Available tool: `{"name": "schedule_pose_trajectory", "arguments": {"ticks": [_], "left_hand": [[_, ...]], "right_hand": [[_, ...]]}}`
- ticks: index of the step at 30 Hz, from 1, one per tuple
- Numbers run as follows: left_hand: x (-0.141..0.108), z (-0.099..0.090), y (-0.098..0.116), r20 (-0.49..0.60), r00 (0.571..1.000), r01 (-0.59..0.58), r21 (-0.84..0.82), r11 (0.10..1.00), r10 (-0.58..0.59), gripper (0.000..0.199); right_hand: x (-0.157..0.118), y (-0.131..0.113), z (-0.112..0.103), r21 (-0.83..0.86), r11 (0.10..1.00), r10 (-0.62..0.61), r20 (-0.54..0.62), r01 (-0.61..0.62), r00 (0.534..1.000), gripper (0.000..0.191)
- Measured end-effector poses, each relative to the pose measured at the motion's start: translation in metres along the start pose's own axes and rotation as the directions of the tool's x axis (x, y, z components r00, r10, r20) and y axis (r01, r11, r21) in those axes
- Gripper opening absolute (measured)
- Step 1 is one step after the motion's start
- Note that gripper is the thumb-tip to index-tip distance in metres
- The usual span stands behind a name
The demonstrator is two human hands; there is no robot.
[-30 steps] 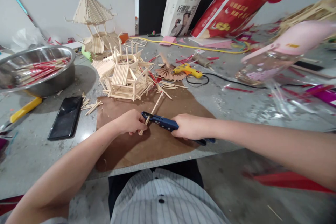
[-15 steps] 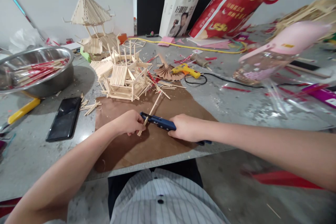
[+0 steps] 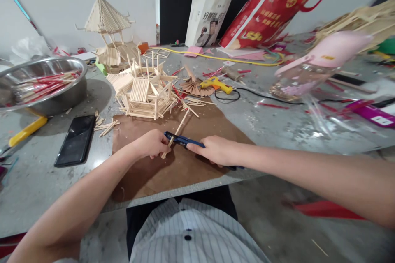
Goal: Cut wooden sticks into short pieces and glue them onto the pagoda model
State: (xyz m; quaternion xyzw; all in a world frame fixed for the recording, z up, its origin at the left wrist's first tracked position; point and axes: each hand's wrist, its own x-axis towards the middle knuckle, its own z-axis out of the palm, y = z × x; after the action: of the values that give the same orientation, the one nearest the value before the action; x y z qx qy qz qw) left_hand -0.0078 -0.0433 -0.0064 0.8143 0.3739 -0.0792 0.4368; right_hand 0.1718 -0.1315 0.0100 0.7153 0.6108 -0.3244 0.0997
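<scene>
My left hand point(image 3: 155, 144) is closed around thin wooden sticks point(image 3: 171, 144), pinching them near their lower end. They slant up and away over the brown sheet point(image 3: 197, 174). My right hand point(image 3: 216, 149) is wrapped round the handles of a blue hand cutter point(image 3: 180, 140); its thumb lies along the top. The cutter's head meets the sticks right beside my left fingers. Whether its jaws are fully closed I cannot tell. Just beyond the hands stands a partly built model of wooden sticks point(image 3: 140, 92). Loose sticks point(image 3: 200, 102) lie at its right side.
A taller stick pavilion point(image 3: 106, 16) stands behind. At left are a steel basin point(image 3: 66, 90) of sticks, a phone point(image 3: 75, 139) and a yellow-handled tool point(image 3: 27, 131). A yellow glue gun point(image 3: 217, 84) with a black cord lies behind; a pink-lidded bottle point(image 3: 308, 70) stands right.
My right thumb and hand have shifted forward along the cutter's handle. My left hand keeps its hold on the sticks. The camera view has moved slightly.
</scene>
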Motion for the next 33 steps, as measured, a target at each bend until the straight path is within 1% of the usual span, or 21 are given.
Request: {"name": "schedule_pose_trajectory", "arguments": {"ticks": [5,10,13,27,33], "left_hand": [[0.0007,-0.0003,-0.0008,0.006,1.000,-0.004,0.019,1.000,0.004,0.021],[0.0009,-0.0001,-0.0014,0.002,1.000,-0.009,0.017,1.000,0.009,0.020],[0.0008,0.0001,-0.0012,0.006,1.000,-0.003,0.014,1.000,0.003,0.020],[-0.0009,-0.0017,0.0004,0.022,1.000,0.001,0.012,1.000,-0.002,0.018],[-0.0004,-0.0017,-0.0003,0.026,1.000,-0.006,-0.014,1.000,0.006,0.018]], "right_hand": [[-0.0017,-0.0017,0.0002,-0.024,1.000,-0.008,-0.034,0.007,0.999,0.082],[0.0015,0.0015,0.0022,-0.051,0.999,-0.001,-0.064,-0.002,0.998,0.087],[0.0035,0.0035,0.0037,-0.083,0.996,-0.018,-0.091,0.011,0.996,0.088],[0.0053,0.0053,0.0055,-0.094,0.995,-0.032,-0.108,0.022,0.994,0.086],[0.0036,0.0051,0.0055,-0.088,0.996,-0.034,-0.121,0.023,0.992,0.085]]}}
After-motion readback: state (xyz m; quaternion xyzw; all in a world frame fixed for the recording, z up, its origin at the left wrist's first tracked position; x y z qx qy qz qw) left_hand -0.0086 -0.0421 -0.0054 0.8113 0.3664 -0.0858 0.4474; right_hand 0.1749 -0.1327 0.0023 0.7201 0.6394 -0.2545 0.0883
